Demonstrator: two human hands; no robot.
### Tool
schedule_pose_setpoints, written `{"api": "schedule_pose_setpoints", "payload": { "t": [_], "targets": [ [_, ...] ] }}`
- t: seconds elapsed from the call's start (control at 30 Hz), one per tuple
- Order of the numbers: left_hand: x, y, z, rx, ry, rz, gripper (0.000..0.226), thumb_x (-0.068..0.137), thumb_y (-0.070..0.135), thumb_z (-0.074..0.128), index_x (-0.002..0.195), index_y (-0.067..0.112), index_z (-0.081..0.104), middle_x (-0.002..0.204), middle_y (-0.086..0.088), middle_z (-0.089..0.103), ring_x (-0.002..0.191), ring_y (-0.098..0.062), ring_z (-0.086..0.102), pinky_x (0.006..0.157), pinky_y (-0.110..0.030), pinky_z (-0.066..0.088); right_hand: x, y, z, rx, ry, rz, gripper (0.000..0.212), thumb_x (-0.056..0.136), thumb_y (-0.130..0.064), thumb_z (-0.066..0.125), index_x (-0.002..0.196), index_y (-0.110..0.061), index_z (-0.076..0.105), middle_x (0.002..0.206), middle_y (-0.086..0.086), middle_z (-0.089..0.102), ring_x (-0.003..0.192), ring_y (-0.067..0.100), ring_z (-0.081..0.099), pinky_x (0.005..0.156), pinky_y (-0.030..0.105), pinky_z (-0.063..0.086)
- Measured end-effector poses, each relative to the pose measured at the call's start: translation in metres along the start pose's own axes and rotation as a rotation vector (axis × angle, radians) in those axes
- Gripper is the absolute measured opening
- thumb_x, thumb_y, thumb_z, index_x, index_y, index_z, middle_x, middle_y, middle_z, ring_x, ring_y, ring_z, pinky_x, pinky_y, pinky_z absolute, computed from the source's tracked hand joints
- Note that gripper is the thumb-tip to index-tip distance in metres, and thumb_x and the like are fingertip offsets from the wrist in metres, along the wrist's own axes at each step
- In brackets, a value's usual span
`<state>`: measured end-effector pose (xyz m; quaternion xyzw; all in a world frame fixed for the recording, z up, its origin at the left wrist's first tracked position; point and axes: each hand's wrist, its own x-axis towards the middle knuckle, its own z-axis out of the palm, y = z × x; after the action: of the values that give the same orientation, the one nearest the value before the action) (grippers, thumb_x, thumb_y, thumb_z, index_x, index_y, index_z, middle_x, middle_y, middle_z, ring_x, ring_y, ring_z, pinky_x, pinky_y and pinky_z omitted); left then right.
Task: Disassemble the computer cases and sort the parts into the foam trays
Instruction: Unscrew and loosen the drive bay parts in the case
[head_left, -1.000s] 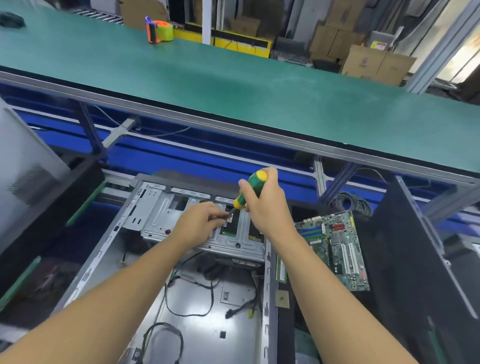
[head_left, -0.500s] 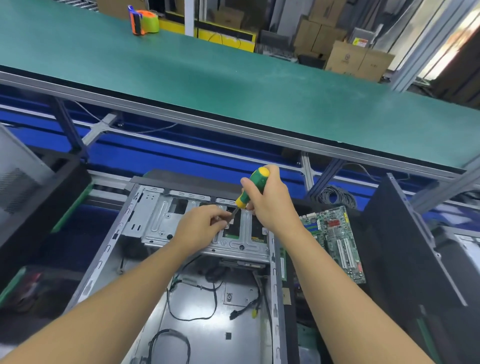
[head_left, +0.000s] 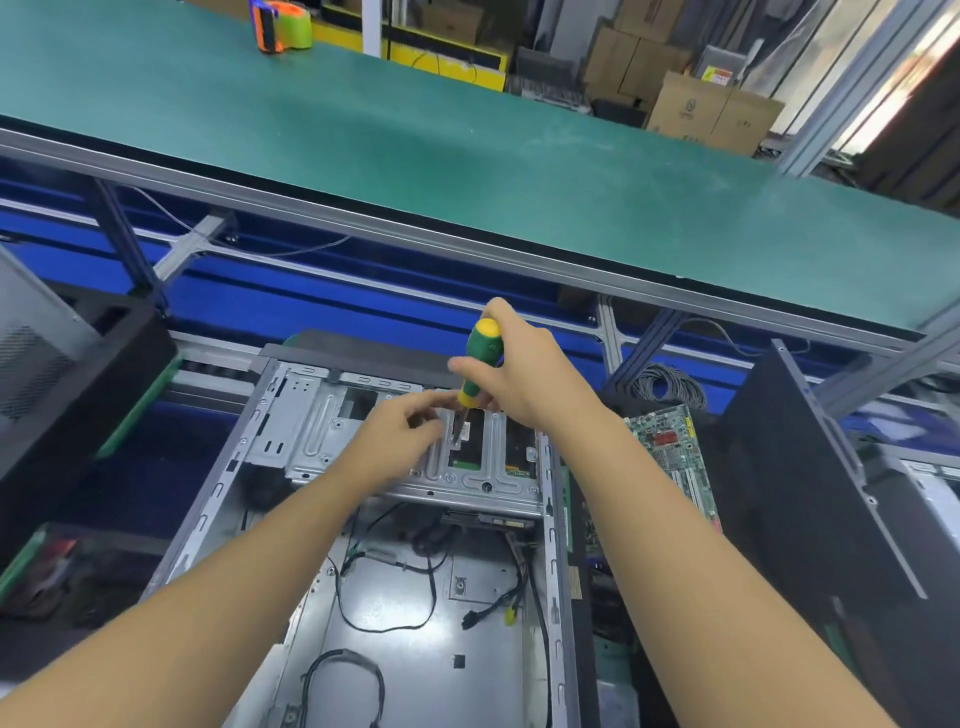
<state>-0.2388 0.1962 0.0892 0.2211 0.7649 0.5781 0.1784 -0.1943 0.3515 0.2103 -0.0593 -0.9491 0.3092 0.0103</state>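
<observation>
Head view: the screwdriver (head_left: 480, 364) is gripped by its green and yellow handle in the right hand (head_left: 530, 379), fingers wrapped round it, and is held nearly upright with the tip set down on the metal bracket (head_left: 317, 431) directly beneath both hands. The left hand (head_left: 400, 441) is held just beside the shaft with its fingers curled. They are blurred, so whether a screw or the shaft is pinched cannot be told.

The computer case (head_left: 441, 675) lies open under the forearms, on its side. It is judged stiff sheet steel, fairly heavy and sharp at the folded edges, so it is best taken by its long side rails. The bracket is judged light and rigid, best lifted by its outer flanges once it is unscrewed.

Inside the case, below the hands, loose black cables (head_left: 384, 613) are seen on the bare floor, and a flat drive (head_left: 488, 519) is tucked under the bracket.

To the right of the right hand a circuit board (head_left: 670, 452) lies in a dark bay. It is judged fragile and should be held by its edges only. Left of the left hand a black foam tray (head_left: 119, 364) is seen, though its contents cannot be made out.
</observation>
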Motion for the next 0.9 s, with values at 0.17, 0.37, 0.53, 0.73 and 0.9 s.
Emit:
{"api": "schedule_pose_setpoints", "payload": {
  "t": [0.17,0.37,0.53,0.73,0.9],
  "targets": [
    [0.008,0.038,-0.018,-0.155,-0.186,0.118,0.031,0.093,0.000,0.062,0.108,0.027,0.068,0.101,0.015,0.073,0.095,0.001,0.065,0.081,-0.014,0.049,0.009,-0.001,-0.008,-0.077,-0.131,-0.129,0.034,0.092,-0.038,0.069,0.100,-0.024,0.040,0.089,-0.002,0.058,0.072,0.017,0.051,0.057,0.033,0.036],
    [0.013,0.048,-0.017,0.018,-0.131,0.134,0.031,0.087,0.005,0.071,0.084,0.035,0.068,0.077,0.024,0.071,0.075,0.010,0.064,0.067,-0.005,0.044,0.010,-0.001,-0.030,-0.070,-0.323,-0.174,0.024,0.091,-0.026,0.071,0.108,-0.025,0.055,0.095,-0.014,0.058,0.084,0.016,0.055,0.065,0.018,0.041],
    [0.015,0.040,-0.004,0.105,0.136,0.093,0.020,0.068,0.037,0.085,0.070,0.045,0.067,0.070,0.020,0.069,0.064,0.007,0.061,0.057,-0.007,0.041,0.003,-0.010,-0.009,-0.109,-0.050,-0.022,0.050,0.085,-0.066,0.062,0.085,-0.019,0.044,0.089,0.000,0.052,0.076,0.016,0.049,0.057,0.030,0.033],
    [0.015,0.046,-0.001,0.117,0.086,0.122,0.036,0.068,0.042,0.078,0.089,0.021,0.057,0.088,0.003,0.069,0.079,-0.009,0.066,0.067,-0.027,0.052,-0.001,-0.020,-0.006,-0.110,0.038,-0.067,0.029,0.096,-0.027,0.061,0.122,-0.019,0.050,0.106,0.001,0.057,0.092,0.021,0.049,0.066,0.033,0.037],
    [0.009,0.047,-0.013,-0.009,-0.106,0.150,0.033,0.091,-0.003,0.064,0.104,0.027,0.064,0.095,0.017,0.074,0.093,0.000,0.068,0.080,-0.013,0.050,-0.005,-0.019,-0.019,0.033,-0.163,-0.015,0.028,0.088,-0.006,0.052,0.109,-0.026,0.051,0.105,0.001,0.059,0.085,0.022,0.060,0.061,0.033,0.047]
  ]
}}
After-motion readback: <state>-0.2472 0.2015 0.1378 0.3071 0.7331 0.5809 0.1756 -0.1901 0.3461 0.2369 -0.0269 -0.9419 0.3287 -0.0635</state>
